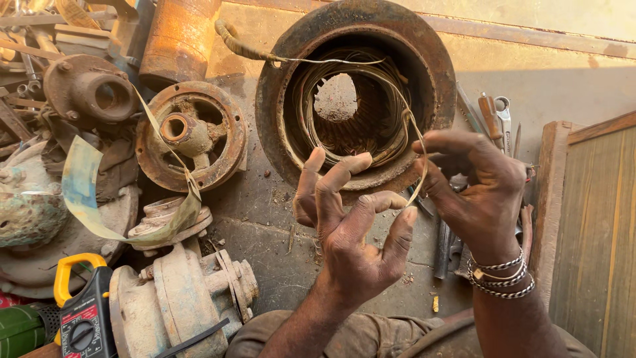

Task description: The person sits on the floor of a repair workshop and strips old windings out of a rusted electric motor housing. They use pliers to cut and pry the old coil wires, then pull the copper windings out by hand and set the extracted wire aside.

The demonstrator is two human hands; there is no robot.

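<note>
Knees and trouser cloth (344,338) fill the bottom edge, and just above them the left hand (351,232) sits mid-frame, fingers spread and curled, grip apart, holding nothing that I can see. Right hand (474,182), bracelets at the wrist, has thumb and fingertips pinched together on a thin pale wire strand (417,149) that runs up and back into the coil windings (344,109) inside the rusty round motor housing (354,93) at upper centre. Housing lies on its side on the concrete floor (265,245), open mouth toward the camera; the strand loops across the bore to a wrapped lead (242,43) at the upper left of the rim. Step in hand looks like drawing one wire out of the winding; judging by the slack, the next move calls for a steady pull toward the lower right with the free hand guiding or bracing near the rim. Room is tight: wooden board (589,232) stands along the right edge, hand tools (493,116) lie just beside the housing at right, and the left half is crowded with a rusty end cover (189,136), a pump body (175,305), a curling strip of insulation paper (83,192) and a yellow-and-black multimeter (83,311) at lower left. Open floor is only the patch between housing and knees.
</note>
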